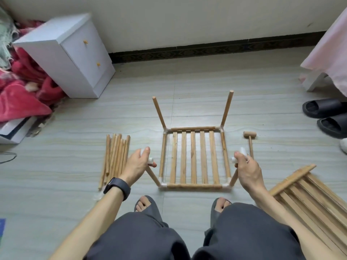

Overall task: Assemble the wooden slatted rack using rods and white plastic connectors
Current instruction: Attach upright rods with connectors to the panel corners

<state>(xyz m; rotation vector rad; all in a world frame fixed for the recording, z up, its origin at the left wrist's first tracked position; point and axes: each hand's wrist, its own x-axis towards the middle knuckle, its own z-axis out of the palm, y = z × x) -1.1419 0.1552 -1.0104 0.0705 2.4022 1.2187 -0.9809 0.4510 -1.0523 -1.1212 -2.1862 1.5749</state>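
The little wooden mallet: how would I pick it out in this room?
Find the square slatted frame in the middle of the tiled floor. Just right of it, beyond the right hand, lies the wooden mallet. Unlike the plain rods bundled at left, it has a stubby crosswise head.

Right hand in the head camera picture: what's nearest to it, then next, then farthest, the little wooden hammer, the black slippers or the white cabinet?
1. The little wooden hammer: on the floor right beside the right hand, just past it.
2. The black slippers: farther off, at the right edge.
3. The white cabinet: far left, by the wall.
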